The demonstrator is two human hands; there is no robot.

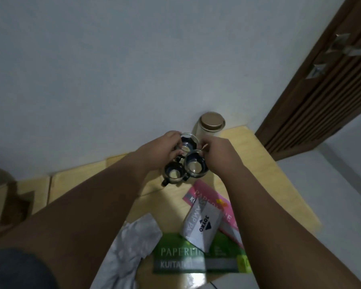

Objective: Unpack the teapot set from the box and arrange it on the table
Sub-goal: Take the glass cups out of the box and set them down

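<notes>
Three small glass cups with dark bases stand close together on the pale wooden table (265,167). The far cup (187,142) is gripped at its rim by my left hand (165,152). My right hand (217,155) pinches the rim of the right cup (195,166). The near cup (173,174) stands free, its dark handle pointing toward me. Behind them by the wall stands a clear teapot with a bronze lid (212,122).
A pink paper pack (221,203), a grey stamp-pad box (202,226) and a green paper pack (196,255) lie on the near table. Crumpled white wrapping (133,243) lies beside them. A cardboard box (2,203) sits at left, a brown door (321,90) at right.
</notes>
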